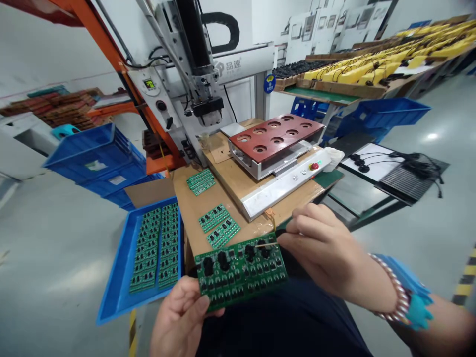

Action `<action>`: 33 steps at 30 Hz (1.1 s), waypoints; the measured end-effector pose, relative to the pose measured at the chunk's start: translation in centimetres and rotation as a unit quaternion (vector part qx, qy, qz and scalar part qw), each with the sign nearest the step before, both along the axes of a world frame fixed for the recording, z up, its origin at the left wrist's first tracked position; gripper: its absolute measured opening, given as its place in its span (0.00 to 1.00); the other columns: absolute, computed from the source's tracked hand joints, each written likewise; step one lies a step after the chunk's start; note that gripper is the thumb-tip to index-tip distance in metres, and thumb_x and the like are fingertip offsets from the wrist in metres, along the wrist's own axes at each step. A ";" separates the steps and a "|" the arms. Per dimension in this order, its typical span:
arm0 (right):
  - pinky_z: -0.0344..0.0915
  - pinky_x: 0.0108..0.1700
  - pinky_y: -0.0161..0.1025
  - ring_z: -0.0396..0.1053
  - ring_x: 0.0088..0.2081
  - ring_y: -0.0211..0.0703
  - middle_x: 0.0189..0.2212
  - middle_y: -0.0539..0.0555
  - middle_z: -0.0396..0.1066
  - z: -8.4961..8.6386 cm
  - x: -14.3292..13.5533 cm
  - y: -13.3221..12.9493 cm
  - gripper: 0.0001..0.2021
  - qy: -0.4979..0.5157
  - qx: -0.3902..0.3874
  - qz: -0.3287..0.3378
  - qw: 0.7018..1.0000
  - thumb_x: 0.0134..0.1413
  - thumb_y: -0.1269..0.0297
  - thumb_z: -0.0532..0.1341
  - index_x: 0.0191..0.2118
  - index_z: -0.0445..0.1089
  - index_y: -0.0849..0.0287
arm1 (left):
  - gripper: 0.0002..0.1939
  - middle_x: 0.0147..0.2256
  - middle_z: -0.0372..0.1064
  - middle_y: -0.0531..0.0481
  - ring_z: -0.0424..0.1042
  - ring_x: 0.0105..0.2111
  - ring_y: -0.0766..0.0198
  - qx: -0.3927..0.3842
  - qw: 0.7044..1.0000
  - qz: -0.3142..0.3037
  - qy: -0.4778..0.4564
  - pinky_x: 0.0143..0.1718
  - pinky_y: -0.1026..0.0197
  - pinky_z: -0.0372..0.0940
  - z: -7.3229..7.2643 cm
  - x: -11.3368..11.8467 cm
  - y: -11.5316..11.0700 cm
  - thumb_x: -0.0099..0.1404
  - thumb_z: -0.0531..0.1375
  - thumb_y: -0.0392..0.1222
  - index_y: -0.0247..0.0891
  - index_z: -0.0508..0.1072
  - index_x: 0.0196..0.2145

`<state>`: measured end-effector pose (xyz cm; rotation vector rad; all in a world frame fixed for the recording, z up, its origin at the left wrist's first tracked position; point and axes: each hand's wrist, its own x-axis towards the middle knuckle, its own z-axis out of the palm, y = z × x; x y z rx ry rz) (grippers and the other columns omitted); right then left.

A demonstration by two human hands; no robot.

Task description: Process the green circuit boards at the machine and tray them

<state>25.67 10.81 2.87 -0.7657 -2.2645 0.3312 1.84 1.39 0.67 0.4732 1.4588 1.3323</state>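
Observation:
My left hand [186, 307] grips a green circuit board [241, 277] by its lower left corner, thumb on top and fingers beneath. Dark round blobs sit along the board's far half, with rows of small black parts nearer me. Between the fingertips of my right hand [320, 248] is a thin pale wooden stick [267, 244]. Its tip reaches one of the dark blobs at the board's upper right; whether it touches cannot be made out. Just beyond the held board, two smaller-looking green boards [223, 232] lie on the brown work table [193, 233].
A stack of green boards [201, 182] lies farther back on the table. At left, a blue tray [115, 277] holds two rows of boards beside stacked blue crates [100, 158]. A machine with a red-brown holed plate [277, 134] and a red button [314, 166] stands ahead.

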 end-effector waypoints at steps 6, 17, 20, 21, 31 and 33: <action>0.52 0.35 0.41 0.55 0.34 0.40 0.28 0.55 0.63 -0.1 -0.2 -0.2 0.08 0.000 -0.008 0.000 1.000 0.52 0.79 0.54 0.34 0.68 0.65 | 0.14 0.18 0.65 0.57 0.66 0.19 0.66 0.000 1.000 0.028 0.003 0.20 0.65 0.66 0.2 0.4 0.1 0.40 0.72 0.40 0.38 0.70 0.23; 0.49 0.33 0.41 0.54 0.33 0.40 0.29 0.54 0.63 -0.5 -0.4 -0.5 0.09 -0.029 -0.001 0.016 0.999 0.52 0.79 0.53 0.35 0.68 0.64 | 0.14 0.18 0.66 0.57 0.67 0.20 0.66 0.005 1.000 0.022 0.004 0.21 0.67 0.66 0.8 0.9 0.1 0.40 0.72 0.41 0.38 0.70 0.22; 0.50 0.33 0.41 0.54 0.34 0.40 0.29 0.54 0.63 -0.3 -0.3 -0.7 0.09 -0.034 -0.013 0.027 0.999 0.51 0.79 0.53 0.35 0.68 0.64 | 0.14 0.18 0.66 0.57 0.67 0.20 0.66 0.001 1.000 0.022 0.000 0.21 0.67 0.66 0.7 0.7 0.2 0.40 0.72 0.40 0.38 0.70 0.22; 0.50 0.34 0.42 0.54 0.34 0.41 0.30 0.55 0.63 -0.2 -0.3 -0.7 0.09 -0.033 -0.016 0.030 0.999 0.51 0.79 0.53 0.36 0.68 0.65 | 0.14 0.18 0.65 0.57 0.67 0.20 0.67 0.001 1.000 0.022 0.000 0.21 0.67 0.66 0.6 0.6 0.2 0.40 0.72 0.40 0.38 0.70 0.22; 0.53 0.35 0.42 0.56 0.36 0.42 0.30 0.55 0.63 -0.2 0.1 -0.7 0.09 -0.009 -0.026 0.016 0.999 0.51 0.79 0.54 0.37 0.68 0.65 | 0.14 0.18 0.64 0.58 0.65 0.20 0.67 0.006 1.000 0.022 0.002 0.21 0.64 0.69 0.4 0.3 0.1 0.42 0.71 0.40 0.38 0.69 0.23; 0.53 0.35 0.42 0.55 0.35 0.42 0.30 0.55 0.62 -0.3 0.0 -0.7 0.10 -0.009 -0.029 0.022 0.999 0.51 0.79 0.54 0.37 0.68 0.65 | 0.14 0.19 0.65 0.57 0.66 0.20 0.67 0.006 1.000 0.020 0.005 0.21 0.64 0.69 0.6 0.5 0.2 0.41 0.71 0.40 0.38 0.69 0.23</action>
